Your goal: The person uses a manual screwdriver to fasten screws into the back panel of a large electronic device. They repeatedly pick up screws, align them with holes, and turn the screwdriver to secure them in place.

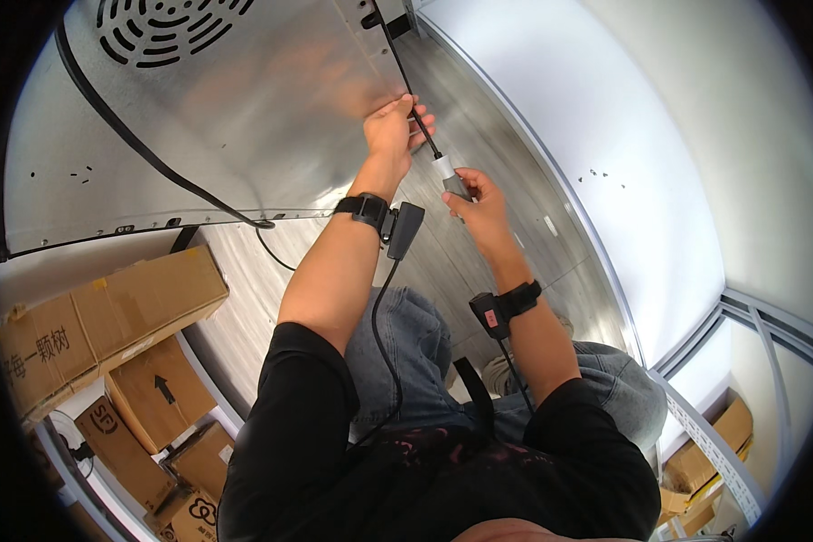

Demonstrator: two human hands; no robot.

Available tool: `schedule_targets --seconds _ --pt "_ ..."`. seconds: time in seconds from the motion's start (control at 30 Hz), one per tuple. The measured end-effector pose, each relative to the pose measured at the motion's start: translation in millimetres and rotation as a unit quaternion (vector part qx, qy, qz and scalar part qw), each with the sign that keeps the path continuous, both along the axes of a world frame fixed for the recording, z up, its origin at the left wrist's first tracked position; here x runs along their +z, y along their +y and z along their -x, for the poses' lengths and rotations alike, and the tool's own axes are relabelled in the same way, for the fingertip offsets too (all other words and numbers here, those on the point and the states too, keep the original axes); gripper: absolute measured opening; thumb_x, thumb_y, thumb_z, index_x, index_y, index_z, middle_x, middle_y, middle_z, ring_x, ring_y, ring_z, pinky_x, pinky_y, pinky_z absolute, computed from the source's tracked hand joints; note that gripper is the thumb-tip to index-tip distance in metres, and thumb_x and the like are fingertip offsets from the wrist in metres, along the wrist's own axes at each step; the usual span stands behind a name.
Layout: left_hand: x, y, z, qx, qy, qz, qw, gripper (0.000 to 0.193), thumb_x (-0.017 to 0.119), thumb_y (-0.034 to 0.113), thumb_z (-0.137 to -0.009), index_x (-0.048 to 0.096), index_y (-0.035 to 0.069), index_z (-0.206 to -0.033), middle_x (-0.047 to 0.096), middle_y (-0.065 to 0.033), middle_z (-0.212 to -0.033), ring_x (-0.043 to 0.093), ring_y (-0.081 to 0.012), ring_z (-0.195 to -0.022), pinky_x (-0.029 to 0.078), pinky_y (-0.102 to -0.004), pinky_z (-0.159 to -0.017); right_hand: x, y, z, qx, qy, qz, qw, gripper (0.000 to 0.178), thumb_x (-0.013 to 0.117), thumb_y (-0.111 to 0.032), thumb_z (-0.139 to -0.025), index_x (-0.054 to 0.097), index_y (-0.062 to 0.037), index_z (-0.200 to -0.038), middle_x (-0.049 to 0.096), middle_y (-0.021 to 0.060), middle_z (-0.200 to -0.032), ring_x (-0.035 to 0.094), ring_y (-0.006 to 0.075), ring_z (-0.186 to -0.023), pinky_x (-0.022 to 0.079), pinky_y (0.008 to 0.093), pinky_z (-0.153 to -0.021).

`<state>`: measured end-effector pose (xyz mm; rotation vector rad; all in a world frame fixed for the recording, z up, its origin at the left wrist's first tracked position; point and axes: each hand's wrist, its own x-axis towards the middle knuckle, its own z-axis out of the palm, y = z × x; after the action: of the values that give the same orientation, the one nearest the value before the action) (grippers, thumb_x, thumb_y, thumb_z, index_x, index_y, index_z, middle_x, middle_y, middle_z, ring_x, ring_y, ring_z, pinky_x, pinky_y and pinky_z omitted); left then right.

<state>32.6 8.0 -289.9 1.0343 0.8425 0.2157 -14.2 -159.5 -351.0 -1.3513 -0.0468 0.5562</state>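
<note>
A large metal cabinet panel [271, 126] with slotted vents fills the upper left. My left hand [391, 131] is at its right edge, thumb and forefinger closed around a thin black shaft or cable [429, 140]; which of the two I cannot tell. That black length ends in a grey handle-like piece with a white collar [454, 183]. My right hand [481, 206] grips this grey piece between thumb and fingers, just above the floor. Black straps with small devices sit on both wrists.
A thick black cable [126, 135] loops across the metal panel. Cardboard boxes [117, 312] are stacked at the lower left. On the right stands a white wall panel [596, 135] with a metal frame edge. Another cardboard box [709, 447] lies at the lower right. Grey wood-look flooring [506, 135] runs between.
</note>
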Motion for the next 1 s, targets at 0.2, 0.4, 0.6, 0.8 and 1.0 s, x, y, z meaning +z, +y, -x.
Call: schedule_targets --seconds 0.2,0.4,0.6,0.8,1.0 --pt "8.5 -9.0 2.2 -0.042 -0.010 0.017 0.999 0.020 0.051 0.015 -0.090 0.054 0.000 -0.103 0.058 -0.0128 -0.091 0.063 -0.0231 -0.079 0.056 -0.0336 -0.066 -8.1 -9.6 0.0 -0.028 0.012 -0.036 0.999 0.037 0.070 0.003 -0.070 0.057 0.0013 -0.104 0.057 0.0051 -0.083 0.053 0.0111 -0.067 0.045 0.0245 -0.054" --pt "-13.3 -47.6 -12.9 -0.141 0.015 0.000 0.990 0.017 0.051 0.015 -0.091 0.054 0.002 -0.102 0.061 -0.0115 -0.090 0.064 -0.0223 -0.080 0.055 -0.0339 -0.069 -16.2 -52.7 9.2 -0.101 0.099 -0.051 0.989 0.035 0.068 0.004 -0.071 0.057 0.0014 -0.104 0.058 0.0055 -0.082 0.053 0.0108 -0.065 0.044 0.0250 -0.052" --pt "-52.2 -130.2 -57.5 -0.297 0.044 -0.044 0.953 0.017 0.058 0.019 -0.088 0.062 0.005 -0.098 0.065 -0.0039 -0.089 0.061 -0.0138 -0.079 0.047 -0.0272 -0.071 -28.4 -131.6 26.8 -0.234 0.126 -0.001 0.964 0.031 0.066 0.000 -0.073 0.059 -0.0025 -0.103 0.059 0.0040 -0.087 0.055 0.0124 -0.070 0.047 0.0262 -0.054" --pt "-145.4 -197.0 -86.7 -0.365 -0.045 -0.422 0.829 0.014 0.070 0.020 -0.078 0.073 0.013 -0.089 0.062 -0.0039 -0.080 0.055 -0.0161 -0.074 0.044 -0.0277 -0.068 -45.0 -177.7 61.0 -0.359 0.153 0.026 0.920 0.028 0.065 0.000 -0.074 0.059 -0.0031 -0.101 0.059 0.0035 -0.085 0.055 0.0118 -0.069 0.046 0.0264 -0.053" --pt "-155.0 -232.2 -80.1 -0.327 -0.118 -0.630 0.695 0.015 0.073 0.023 -0.074 0.074 0.026 -0.089 0.054 -0.0009 -0.094 0.044 -0.0245 -0.094 0.037 -0.0406 -0.080 -50.0 -186.2 76.7 -0.403 0.165 0.005 0.900 0.029 0.065 0.000 -0.073 0.058 -0.0029 -0.102 0.059 0.0028 -0.086 0.054 0.0113 -0.070 0.046 0.0259 -0.053"
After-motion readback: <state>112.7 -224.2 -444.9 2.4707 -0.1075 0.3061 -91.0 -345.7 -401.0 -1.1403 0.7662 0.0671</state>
